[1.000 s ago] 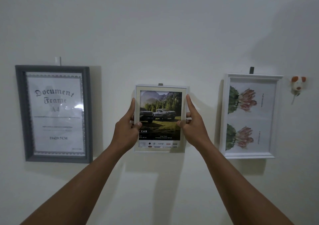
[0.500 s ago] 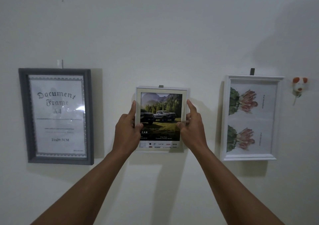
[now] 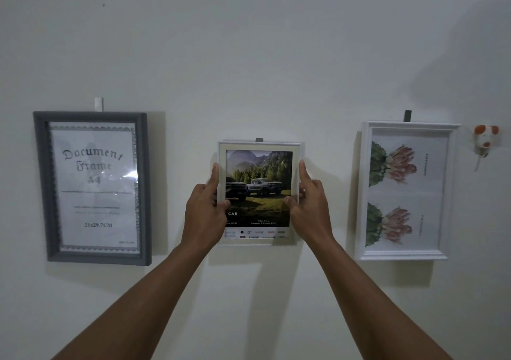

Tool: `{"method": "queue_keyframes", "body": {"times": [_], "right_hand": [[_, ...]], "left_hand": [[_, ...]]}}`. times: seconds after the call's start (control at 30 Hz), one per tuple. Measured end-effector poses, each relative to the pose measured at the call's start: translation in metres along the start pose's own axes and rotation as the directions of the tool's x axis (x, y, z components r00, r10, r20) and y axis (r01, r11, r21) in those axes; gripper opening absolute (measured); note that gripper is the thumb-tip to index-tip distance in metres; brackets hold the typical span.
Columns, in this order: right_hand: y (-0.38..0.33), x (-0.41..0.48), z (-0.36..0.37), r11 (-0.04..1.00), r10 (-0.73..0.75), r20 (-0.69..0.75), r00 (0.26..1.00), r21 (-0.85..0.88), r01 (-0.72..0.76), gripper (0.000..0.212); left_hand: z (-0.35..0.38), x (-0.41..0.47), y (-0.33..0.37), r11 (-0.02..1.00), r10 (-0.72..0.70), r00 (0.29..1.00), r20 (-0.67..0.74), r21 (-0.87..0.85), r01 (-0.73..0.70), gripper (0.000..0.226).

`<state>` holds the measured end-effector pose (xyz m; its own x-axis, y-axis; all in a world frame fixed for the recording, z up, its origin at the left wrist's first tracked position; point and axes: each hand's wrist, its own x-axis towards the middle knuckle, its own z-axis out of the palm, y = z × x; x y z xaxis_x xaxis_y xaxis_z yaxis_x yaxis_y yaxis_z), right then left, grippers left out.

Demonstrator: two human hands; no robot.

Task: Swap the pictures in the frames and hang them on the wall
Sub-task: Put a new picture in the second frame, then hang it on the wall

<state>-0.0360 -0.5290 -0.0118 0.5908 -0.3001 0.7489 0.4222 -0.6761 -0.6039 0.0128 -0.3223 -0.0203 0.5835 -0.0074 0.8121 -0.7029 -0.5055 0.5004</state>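
Note:
A small white frame (image 3: pixel 258 146) with a picture of pickup trucks sits against the wall at the centre, under a grey hook (image 3: pixel 259 140). My left hand (image 3: pixel 206 210) grips its left edge and my right hand (image 3: pixel 311 207) grips its right edge, thumbs on the front. A grey frame (image 3: pixel 41 188) with a "Document Frame A4" sheet hangs at the left. To the right hangs a larger white frame (image 3: pixel 403 255) with two flower prints.
A white hook (image 3: pixel 98 104) holds the grey frame and a dark hook (image 3: pixel 407 115) holds the right one. A small orange and white figure (image 3: pixel 485 138) is stuck to the wall at far right. Bare wall lies above and below.
My hands have slid slightly along the small frame's sides, and the frame stays against the wall under its hook. The view has shifted a little.

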Motion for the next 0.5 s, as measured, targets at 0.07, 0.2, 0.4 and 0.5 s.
{"method": "queue_keyframes", "body": {"times": [0.07,0.2,0.4,0.5], "right_hand": [[0.0015,0.0004,-0.0001,1.000,-0.013,-0.005,1.000,-0.016,0.013,0.081],[0.0036,0.0016,0.0008,0.998,-0.027,-0.011,1.000,-0.050,0.026,0.081],[0.0055,-0.0022,0.0054,0.967,-0.089,-0.061,0.994,-0.243,0.072,0.076],[0.0095,-0.0036,0.0084,0.952,-0.090,-0.080,0.993,-0.299,0.062,0.072]], "left_hand": [[0.0013,-0.0003,-0.0009,1.000,0.008,1.000,-0.001,0.010,-0.008,0.081],[0.0040,0.0009,-0.0037,0.997,-0.001,1.000,-0.015,0.078,0.002,0.083],[0.0042,0.0017,-0.0018,0.998,0.000,1.000,-0.028,0.058,0.002,0.083],[0.0032,0.0027,-0.0048,0.998,0.019,0.999,-0.047,0.057,-0.016,0.086]]}}
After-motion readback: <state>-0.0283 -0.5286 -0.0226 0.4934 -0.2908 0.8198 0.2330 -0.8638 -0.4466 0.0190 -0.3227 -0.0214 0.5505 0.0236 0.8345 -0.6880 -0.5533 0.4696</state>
